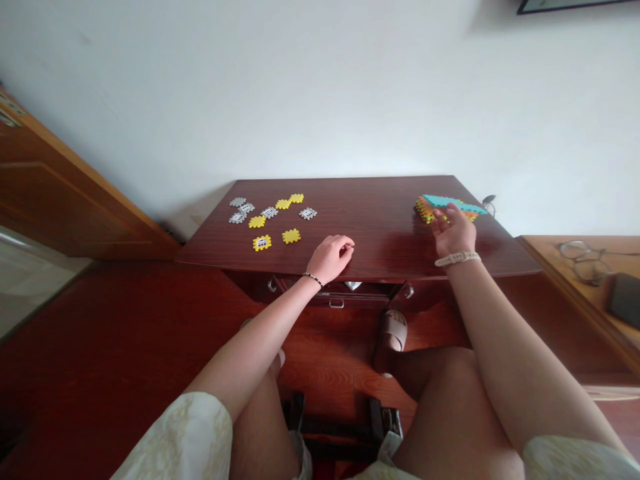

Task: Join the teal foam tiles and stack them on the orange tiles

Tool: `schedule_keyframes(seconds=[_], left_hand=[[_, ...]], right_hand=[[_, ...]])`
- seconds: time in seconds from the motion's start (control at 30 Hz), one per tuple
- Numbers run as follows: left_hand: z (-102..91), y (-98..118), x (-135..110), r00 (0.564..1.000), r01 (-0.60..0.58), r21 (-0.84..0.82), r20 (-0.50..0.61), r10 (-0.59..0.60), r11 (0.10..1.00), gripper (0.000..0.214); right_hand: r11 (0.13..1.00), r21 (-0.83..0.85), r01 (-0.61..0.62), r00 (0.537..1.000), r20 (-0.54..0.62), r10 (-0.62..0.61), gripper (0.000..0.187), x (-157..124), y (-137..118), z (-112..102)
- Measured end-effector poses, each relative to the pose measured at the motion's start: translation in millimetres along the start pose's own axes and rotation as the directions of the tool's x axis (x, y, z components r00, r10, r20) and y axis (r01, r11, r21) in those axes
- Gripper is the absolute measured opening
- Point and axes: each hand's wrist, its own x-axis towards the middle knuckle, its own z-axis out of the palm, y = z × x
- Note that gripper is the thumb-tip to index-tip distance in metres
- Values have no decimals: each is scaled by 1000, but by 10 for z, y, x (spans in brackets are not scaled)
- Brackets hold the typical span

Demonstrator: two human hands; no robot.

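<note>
Noting the layout from beside the seated person: a dark reddish-wood tabletop (380, 227) carries two groups of interlocking puzzle tiles. The right hand (454, 235) is at the far right end, its fingers (442, 221) spread, with the tips at the near edge of a stack of tiles (440, 209). The stack's top tile is teal; orange, yellow and green teeth show beneath it. The left hand (330, 259) is near the front edge at centre, its fingers curled together, pinching nothing visible. Loose yellow tiles (291, 236) and grey tiles (238, 217) lie flat at the left end, well apart from the stack. One patterned yellow tile (261, 243) bears a black-and-white print.

Handling note: toothed edges catch on one another, so a single tile should come away cleanest if held by its rim and lifted straight up, not slid.

Hidden: the right hand covers part of the stack, so the tile count is unreadable, and contact between fingertips and stack cannot be confirmed from this angle. The left fingertips are tucked out of sight. The print on the small tile is too small to read.
</note>
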Motion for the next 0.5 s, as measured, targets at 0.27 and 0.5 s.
schedule_keyframes(seconds=[0.27,0.5], left_hand=[[-7,2,-5,1000,2,8,1,-2,1000,12],[0,-6,-5,1000,0,17,3,0,1000,11]], right_hand=[[999,-46,15,1000,-4,-15,14,127,17,8],[995,-96,-32,999,7,33,7,315,83,-91]])
